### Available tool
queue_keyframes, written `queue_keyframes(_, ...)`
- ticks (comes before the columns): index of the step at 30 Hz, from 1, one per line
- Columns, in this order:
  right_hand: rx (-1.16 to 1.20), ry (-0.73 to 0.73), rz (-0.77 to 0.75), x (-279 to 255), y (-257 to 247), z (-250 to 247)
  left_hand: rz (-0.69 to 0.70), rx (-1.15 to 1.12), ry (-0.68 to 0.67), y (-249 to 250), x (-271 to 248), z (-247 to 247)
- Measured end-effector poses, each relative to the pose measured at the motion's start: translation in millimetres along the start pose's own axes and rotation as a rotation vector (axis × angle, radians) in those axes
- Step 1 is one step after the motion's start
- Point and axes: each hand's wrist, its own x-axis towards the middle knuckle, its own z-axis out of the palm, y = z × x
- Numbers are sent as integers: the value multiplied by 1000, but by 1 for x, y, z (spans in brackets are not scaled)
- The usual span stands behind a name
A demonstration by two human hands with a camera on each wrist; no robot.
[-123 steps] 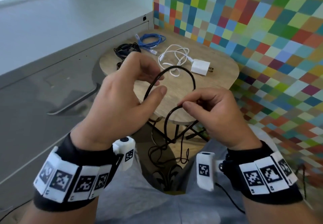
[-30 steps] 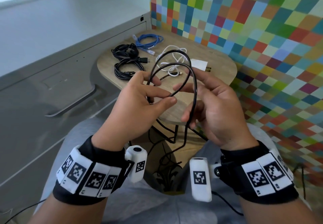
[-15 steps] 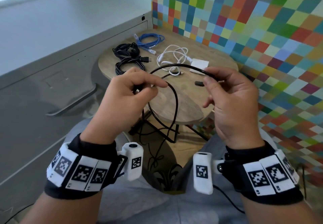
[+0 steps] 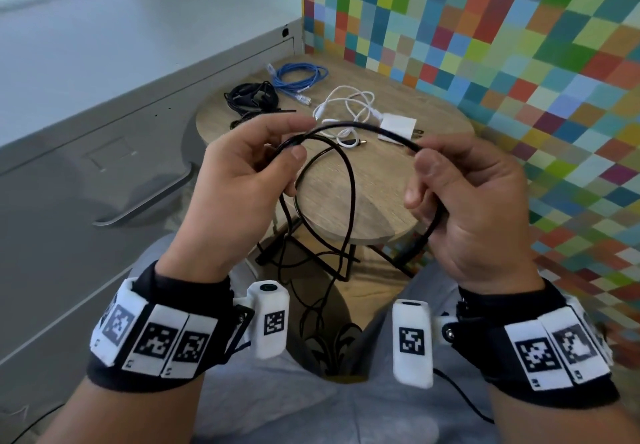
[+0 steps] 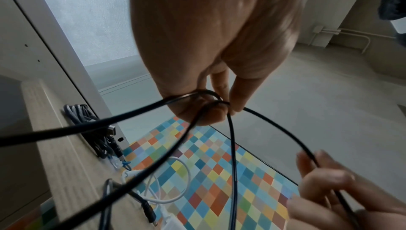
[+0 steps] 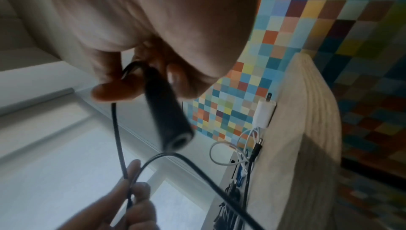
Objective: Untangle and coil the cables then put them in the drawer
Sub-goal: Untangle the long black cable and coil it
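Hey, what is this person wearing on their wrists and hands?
The left hand and right hand are bare, with no gloves. Each wrist carries a black fabric band set with white tiles printed with black square codes. A small white camera block with its own code sits on the inner side of each wrist.

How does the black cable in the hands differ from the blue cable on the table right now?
The black cable is held in the air by both hands, the left hand pinching gathered loops and the right hand holding another stretch; the blue cable lies untouched on the round table. The black cable is only partly looped, with slack hanging below the table edge; the blue cable sits in a compact bundle. Both are thin, flexible cords.
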Motion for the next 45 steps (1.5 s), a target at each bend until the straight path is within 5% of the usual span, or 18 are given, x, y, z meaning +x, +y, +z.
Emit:
queue_keyframes(10, -58, -360, 198, -3, 11, 2, -9, -54, -51, 5, -3, 4)
queue_keyframes(17, -26, -202, 287, -3, 9, 9, 18, 62, 2, 7, 0, -3)
queue_keyframes(22, -71, -22, 234, -1, 10, 5, -133, 295, 95, -5, 3, -8)
queue_keyframes(28, -184, -9, 177, -1, 10, 5, -373, 812, -121, -30, 2, 0)
queue_keyframes(33, -200, -12, 151, -1, 11, 6, -413, 914, -89, -37, 4, 0)
queue_keyframes(39, -238, 1, 138, 1, 13, 4, -423, 749, -163, -22, 4, -9)
queue_keyframes(45, -339, -3, 167, 2, 16, -1, -290, 504, -256, 21, -2, -15)
